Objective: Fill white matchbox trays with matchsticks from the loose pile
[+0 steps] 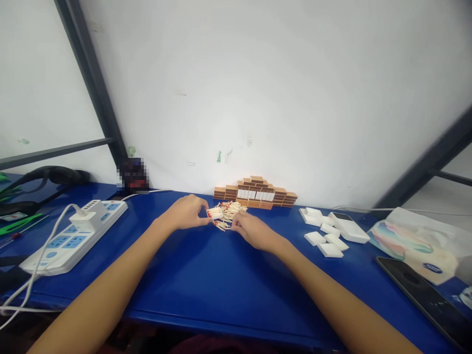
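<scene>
My left hand [187, 212] pinches a small matchbox tray [215, 213] with matches in it, held just above the blue table [206, 275]. My right hand [252, 230] rests with curled fingers at the edge of a loose pile of matches [229, 216] lying on the table between the two hands; whether its fingers grip any matches is hidden. Behind the pile, against the white wall, stands a stacked wall of brown matchboxes [256, 192].
Several white matchbox sleeves [324, 233] lie to the right, with a white device [348, 227], a tissue pack [413, 244] and a dark phone [427, 297] beyond them. A white and blue power strip [73, 236] with a plugged charger lies on the left. Dark metal frame bars slant at both sides.
</scene>
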The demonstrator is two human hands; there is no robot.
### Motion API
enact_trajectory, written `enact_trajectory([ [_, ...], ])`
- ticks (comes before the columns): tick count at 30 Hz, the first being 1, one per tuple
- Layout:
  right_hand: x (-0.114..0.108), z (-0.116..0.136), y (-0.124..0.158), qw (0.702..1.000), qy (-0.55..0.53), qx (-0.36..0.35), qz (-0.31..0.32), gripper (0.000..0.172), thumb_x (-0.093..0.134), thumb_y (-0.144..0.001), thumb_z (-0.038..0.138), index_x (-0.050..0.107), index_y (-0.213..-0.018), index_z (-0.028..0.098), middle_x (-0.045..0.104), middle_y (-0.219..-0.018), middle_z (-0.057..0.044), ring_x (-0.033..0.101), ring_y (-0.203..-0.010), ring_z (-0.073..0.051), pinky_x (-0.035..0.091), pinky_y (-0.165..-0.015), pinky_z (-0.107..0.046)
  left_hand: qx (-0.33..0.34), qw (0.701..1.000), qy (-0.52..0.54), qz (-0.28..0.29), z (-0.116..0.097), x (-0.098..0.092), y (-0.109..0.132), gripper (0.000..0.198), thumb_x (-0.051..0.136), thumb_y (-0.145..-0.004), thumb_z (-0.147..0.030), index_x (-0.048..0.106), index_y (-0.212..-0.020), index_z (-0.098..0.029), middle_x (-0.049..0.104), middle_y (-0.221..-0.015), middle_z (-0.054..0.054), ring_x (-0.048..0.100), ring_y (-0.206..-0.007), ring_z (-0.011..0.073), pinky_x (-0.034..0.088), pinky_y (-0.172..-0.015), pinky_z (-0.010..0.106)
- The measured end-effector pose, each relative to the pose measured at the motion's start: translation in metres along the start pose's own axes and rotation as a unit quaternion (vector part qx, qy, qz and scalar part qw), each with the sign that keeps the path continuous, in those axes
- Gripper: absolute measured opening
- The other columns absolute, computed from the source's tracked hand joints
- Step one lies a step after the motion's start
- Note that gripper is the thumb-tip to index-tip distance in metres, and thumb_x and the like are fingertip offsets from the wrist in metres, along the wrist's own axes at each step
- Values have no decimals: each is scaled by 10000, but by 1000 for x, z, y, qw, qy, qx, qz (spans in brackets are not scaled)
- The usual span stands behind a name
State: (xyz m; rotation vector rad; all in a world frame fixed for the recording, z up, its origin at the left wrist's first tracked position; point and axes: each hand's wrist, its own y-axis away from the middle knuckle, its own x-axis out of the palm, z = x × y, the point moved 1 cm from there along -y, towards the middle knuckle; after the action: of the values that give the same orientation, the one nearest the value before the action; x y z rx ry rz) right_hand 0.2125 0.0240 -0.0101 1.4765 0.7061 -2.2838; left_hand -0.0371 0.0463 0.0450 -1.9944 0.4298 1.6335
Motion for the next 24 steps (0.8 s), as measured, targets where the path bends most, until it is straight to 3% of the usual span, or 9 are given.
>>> enact_trajectory([
  [5, -18, 0, 4, 994, 17, -11, -107, 84, 500, -1039, 205, 556, -977, 192, 600, -1022, -64, 585, -843, -176, 413, -732, -279, 41, 999, 32, 12, -16, 9, 1, 375, 685, -817, -555, 754, -927, -203, 655, -673, 10, 546, -576, 153, 290, -558, 271],
  [11, -11, 17, 5, 995, 58, -23, -74, 80, 526, -1030, 220, 593, -990, 205, 619, -1036, -65, 597, -843, -183, 416, -708, -283, 77, 995, 58, 11, -32, 12, 3, 339, 656, -850, -519, 715, -819, -187, 619, -642, 7, 510, -550, 134, 292, -556, 266],
  [18, -3, 16, 2, 985, -4, 16, -174, 120, 531, -1012, 229, 619, -932, 208, 638, -908, -35, 587, -784, -164, 404, -710, -271, 29, 999, 32, 0, -9, 3, -1, 379, 652, -852, -533, 754, -990, -194, 640, -660, 5, 539, -574, 148, 302, -571, 264],
  [24, 21, 18, -8, 993, -53, -11, -104, 89, 670, -918, 246, 651, -848, 196, 662, -873, -22, 590, -797, -158, 390, -705, -265, -22, 999, -16, -29, 4, -5, 0, 373, 636, -865, -533, 750, -1005, -206, 671, -726, 35, 566, -612, 173, 292, -574, 275],
])
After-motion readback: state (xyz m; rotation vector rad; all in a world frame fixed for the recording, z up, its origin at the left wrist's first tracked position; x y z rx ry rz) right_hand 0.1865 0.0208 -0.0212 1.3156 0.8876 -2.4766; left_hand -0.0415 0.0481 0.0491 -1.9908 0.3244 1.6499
